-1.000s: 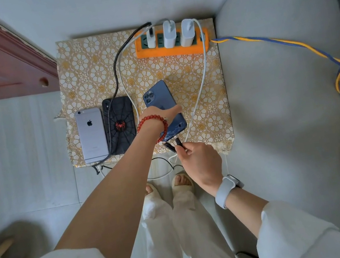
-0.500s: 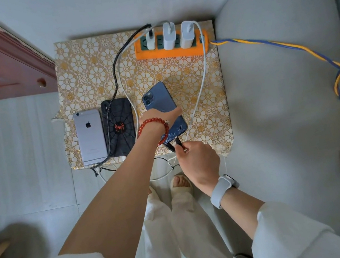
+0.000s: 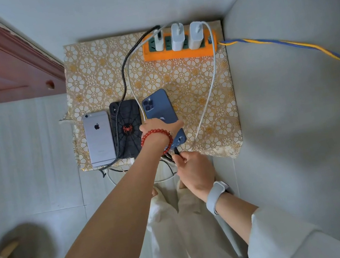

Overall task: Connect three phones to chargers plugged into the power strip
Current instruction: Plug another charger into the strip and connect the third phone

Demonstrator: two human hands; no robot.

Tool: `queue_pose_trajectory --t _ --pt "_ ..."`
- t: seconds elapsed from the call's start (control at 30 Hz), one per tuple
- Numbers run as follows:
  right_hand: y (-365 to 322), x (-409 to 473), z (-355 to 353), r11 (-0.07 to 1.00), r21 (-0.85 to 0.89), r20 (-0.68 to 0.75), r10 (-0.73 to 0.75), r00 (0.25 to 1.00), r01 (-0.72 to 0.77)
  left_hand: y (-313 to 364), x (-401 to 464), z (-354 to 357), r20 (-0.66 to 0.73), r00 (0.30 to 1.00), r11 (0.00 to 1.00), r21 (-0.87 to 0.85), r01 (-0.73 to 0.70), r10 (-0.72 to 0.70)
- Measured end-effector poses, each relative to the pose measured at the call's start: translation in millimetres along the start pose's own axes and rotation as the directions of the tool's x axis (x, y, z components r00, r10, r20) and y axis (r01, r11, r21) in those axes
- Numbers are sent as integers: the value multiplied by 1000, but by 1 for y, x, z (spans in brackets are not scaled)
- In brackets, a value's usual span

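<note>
While your left hand grips the blue phone on the patterned worktop, beside the black phone and silver phone, your right hand fingers pinch a plug at its lower end.

Cables and phones crowding the near half of the cloth

3 cables are trailing from the orange power strip at the far edge down to the near edge, the black braided cable crossing the spider-case phone and the right white cable arcing wide. The silver phone, spider-case phone and blue phone are lying nearly touching, leaving no lane between them. The patterned cloth is showing bare right of that arc and in its far-left part. The left hand is covering the blue phone's near half.
</note>
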State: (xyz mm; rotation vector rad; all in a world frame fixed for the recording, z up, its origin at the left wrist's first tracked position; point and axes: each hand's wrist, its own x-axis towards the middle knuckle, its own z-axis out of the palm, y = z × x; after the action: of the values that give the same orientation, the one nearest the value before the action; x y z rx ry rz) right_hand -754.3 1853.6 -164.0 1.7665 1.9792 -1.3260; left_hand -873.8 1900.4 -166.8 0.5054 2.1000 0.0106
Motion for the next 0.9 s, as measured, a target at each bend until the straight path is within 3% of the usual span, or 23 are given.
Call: queue_pose_trajectory --t 0.13,0.27,0.4,0.5,0.73,0.9 --pt "6 5 8 999 -42 67 7 998 -4 -9 -7 13 -79 996 996 -87 27 -34" --pt "10 14 9 995 -81 103 70 992 -62 -28 -15 19 -190 973 989 -47 -139 128" --pt "8 15 15 991 31 75 127 989 -130 -51 -17 20 -171 914 908 281 -311 367" --pt "4 14 20 980 129 63 141 988 -148 -65 -13 19 -158 885 840 422 -341 439" --pt "7 12 21 996 64 -15 62 998 -61 -81 0 15 -54 846 738 519 -431 531" --pt "7 15 18 997 -1 -29 80 996 -80 -75 2 18 -36 856 749 505 -429 515"
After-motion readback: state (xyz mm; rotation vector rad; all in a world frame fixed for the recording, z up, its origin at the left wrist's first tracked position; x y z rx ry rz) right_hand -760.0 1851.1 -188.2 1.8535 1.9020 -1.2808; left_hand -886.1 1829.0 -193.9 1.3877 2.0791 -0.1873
